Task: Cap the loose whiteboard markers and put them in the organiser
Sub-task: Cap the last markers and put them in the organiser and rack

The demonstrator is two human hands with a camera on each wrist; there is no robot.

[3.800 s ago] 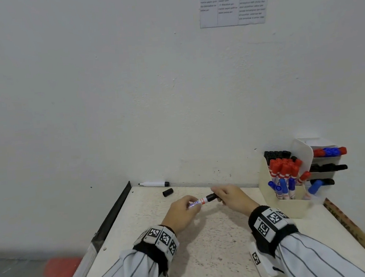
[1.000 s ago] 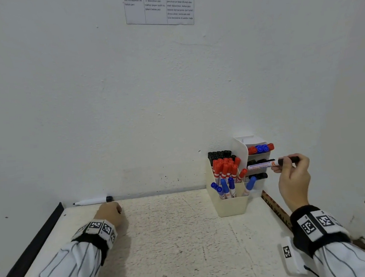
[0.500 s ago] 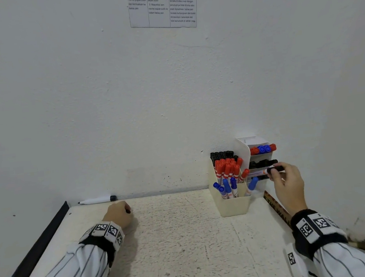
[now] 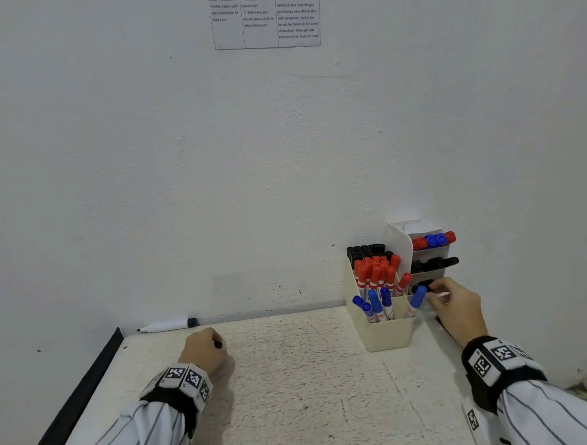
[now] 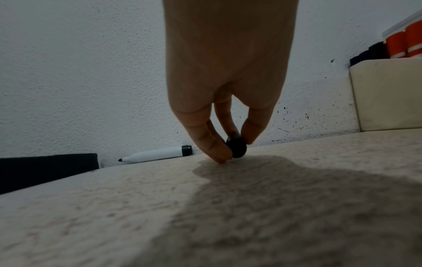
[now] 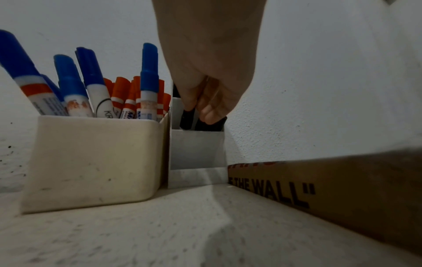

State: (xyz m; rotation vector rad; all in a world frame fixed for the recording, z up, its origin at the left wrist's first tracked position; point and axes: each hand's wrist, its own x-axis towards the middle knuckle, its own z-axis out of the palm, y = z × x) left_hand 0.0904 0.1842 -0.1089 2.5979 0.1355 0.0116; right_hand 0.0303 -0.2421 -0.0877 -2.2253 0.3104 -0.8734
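On the tabletop's left half my left hand [image 4: 204, 350] pinches a loose black cap [image 5: 236, 147] against the surface. Toward the right edge my right hand [image 4: 457, 309] has its fingers curled round a black-capped marker [image 6: 211, 123] in the lowest slot of the white organiser [image 4: 429, 274]. Farthest back, an uncapped marker [image 4: 168, 325] lies along the far edge by the wall
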